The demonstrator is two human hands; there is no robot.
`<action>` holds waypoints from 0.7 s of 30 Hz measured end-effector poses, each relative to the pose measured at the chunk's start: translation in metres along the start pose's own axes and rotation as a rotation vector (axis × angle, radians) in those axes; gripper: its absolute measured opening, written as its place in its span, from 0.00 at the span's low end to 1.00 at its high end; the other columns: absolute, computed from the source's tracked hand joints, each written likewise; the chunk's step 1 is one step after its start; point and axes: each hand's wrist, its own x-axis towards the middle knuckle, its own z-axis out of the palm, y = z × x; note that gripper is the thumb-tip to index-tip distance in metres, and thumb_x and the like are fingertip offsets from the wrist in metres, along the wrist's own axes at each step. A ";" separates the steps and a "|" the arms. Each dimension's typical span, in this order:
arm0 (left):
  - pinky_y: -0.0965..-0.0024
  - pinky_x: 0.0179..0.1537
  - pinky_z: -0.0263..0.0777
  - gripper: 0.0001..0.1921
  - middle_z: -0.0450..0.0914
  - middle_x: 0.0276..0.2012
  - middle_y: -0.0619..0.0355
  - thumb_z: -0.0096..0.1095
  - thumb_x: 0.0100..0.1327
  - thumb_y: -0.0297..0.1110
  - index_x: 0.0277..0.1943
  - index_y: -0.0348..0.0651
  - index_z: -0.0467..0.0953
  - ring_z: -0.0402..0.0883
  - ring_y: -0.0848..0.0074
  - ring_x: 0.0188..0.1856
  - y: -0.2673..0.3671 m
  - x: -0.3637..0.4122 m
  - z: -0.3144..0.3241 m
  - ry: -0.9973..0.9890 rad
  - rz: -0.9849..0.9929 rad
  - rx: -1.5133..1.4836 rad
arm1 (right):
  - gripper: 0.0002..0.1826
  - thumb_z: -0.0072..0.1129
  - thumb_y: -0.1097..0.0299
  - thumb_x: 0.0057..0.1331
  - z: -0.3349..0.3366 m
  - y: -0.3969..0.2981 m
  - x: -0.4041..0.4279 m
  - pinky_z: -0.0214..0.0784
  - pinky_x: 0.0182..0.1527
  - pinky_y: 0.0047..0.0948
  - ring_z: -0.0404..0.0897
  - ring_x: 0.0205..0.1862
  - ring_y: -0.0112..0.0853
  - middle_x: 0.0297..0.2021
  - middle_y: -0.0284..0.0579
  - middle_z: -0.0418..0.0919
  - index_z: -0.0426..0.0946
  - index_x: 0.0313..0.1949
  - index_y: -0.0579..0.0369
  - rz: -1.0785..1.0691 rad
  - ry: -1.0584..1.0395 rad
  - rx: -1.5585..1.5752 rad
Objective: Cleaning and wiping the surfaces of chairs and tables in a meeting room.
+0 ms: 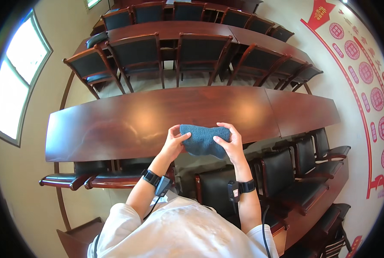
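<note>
A small blue-grey terry cloth (203, 140) hangs between my two hands, held up in front of my chest over the near edge of the long wooden table (192, 103). My left hand (174, 142) pinches its left end, thumb on the near face and fingers behind. At the opposite end, my right hand (232, 142) grips it between thumb and fingers. The cloth's top edge dips a little in the middle, and its lower edge sags. Each forearm wears a black strap with a small cabled device.
Black-padded wooden chairs (280, 171) stand close on my right, others (114, 180) at my left. Beyond the table, a row of chairs (204, 51) backs onto a second long table (192, 29). A window (21, 77) is at left; red wall decorations (366, 72) are at right.
</note>
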 end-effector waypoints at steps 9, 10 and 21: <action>0.53 0.67 0.46 0.46 0.48 0.71 0.58 0.59 0.63 0.53 0.73 0.66 0.32 0.49 0.63 0.71 0.006 0.001 -0.018 -0.529 -0.108 0.069 | 0.18 0.51 0.82 0.61 0.021 0.003 0.001 0.61 0.56 0.27 0.70 0.50 0.26 0.45 0.40 0.71 0.66 0.50 0.55 0.148 -0.017 0.242; 0.53 0.67 0.47 0.45 0.48 0.71 0.58 0.58 0.63 0.52 0.73 0.66 0.33 0.49 0.63 0.71 0.007 0.003 -0.016 -0.533 -0.089 0.000 | 0.19 0.48 0.82 0.59 0.021 0.002 0.000 0.59 0.57 0.28 0.68 0.51 0.27 0.46 0.40 0.68 0.65 0.50 0.54 0.194 -0.017 0.299; 0.53 0.64 0.58 0.39 0.55 0.67 0.50 0.52 0.64 0.59 0.71 0.55 0.45 0.62 0.60 0.65 0.010 0.029 -0.025 -0.261 -0.310 -0.358 | 0.20 0.44 0.82 0.57 0.055 0.014 0.027 0.62 0.57 0.32 0.70 0.51 0.31 0.46 0.44 0.71 0.64 0.50 0.55 0.234 0.079 0.445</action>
